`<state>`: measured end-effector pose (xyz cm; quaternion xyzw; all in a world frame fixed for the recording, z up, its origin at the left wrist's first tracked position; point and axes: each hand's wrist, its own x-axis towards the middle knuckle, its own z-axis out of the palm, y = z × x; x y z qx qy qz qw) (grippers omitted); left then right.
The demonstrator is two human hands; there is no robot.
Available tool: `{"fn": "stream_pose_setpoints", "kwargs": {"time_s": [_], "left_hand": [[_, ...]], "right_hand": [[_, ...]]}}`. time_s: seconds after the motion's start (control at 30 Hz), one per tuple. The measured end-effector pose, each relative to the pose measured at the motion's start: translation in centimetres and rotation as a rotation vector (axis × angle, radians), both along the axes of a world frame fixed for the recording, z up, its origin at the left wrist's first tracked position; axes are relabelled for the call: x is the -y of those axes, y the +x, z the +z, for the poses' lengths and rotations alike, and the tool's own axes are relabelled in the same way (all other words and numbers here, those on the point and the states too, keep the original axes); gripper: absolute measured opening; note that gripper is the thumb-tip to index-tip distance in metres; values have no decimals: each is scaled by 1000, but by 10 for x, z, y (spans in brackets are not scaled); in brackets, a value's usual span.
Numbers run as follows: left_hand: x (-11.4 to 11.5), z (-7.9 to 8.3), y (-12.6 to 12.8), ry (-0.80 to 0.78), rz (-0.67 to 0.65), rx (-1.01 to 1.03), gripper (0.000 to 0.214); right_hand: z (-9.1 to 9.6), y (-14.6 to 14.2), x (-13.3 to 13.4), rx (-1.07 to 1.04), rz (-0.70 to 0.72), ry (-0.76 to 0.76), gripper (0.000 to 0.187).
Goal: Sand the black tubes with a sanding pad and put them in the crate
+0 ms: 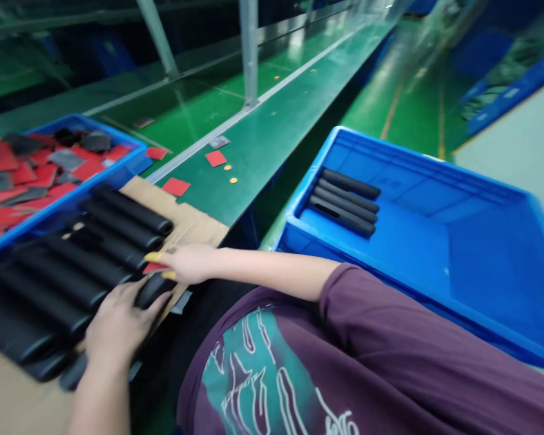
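Observation:
My left hand [120, 320] is wrapped round a black tube [154, 289] at the near edge of the cardboard. Yellow finger covers show on my right hand [188, 264], which pinches a small red pad [153, 267] against or just over the tube's right end. Whether the pad touches the tube is hard to tell. Beyond my hands several more black tubes [63, 266] lie side by side in a row. The left hand hides much of the held tube.
A blue crate [131, 158] of red and grey pads [40, 172] stands at the left. Cardboard [194, 225] covers the near end of the green bench [272, 142], where loose red squares [215, 158] lie. At right, a blue bin [412, 241] holds several dark tubes [344, 202].

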<state>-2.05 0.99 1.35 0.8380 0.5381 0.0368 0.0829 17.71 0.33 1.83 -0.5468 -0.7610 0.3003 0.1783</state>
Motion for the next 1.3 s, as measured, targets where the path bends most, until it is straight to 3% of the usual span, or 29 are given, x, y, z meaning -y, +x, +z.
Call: {"fn": "stream_pose_setpoints", "kwargs": {"time_s": [0.2, 0.33, 0.47, 0.53, 0.6, 0.8, 1.07, 1.3], "left_hand": [[18, 3, 3, -28, 88, -79, 47], [19, -5, 0, -63, 116, -87, 45], [24, -15, -1, -52, 122, -65, 41], [28, -19, 1, -25, 117, -54, 40], [30, -24, 2, -11, 111, -52, 39], [31, -28, 6, -1, 59, -41, 54], [25, -29, 4, -34, 54, -69, 52], [25, -33, 3, -14, 42, -63, 51]], "right_hand": [[-25, 5, 16, 13, -34, -63, 63], [-39, 8, 13, -83, -112, -83, 50], [-25, 3, 9, 184, -226, -81, 70], [-16, 1, 7, 371, -235, -23, 59], [-13, 0, 5, 419, -214, 64, 44], [-39, 7, 4, 140, -245, 242, 59], [-55, 6, 9, -168, -408, 455, 39], [-65, 1, -10, -78, -293, 314, 41]]}}
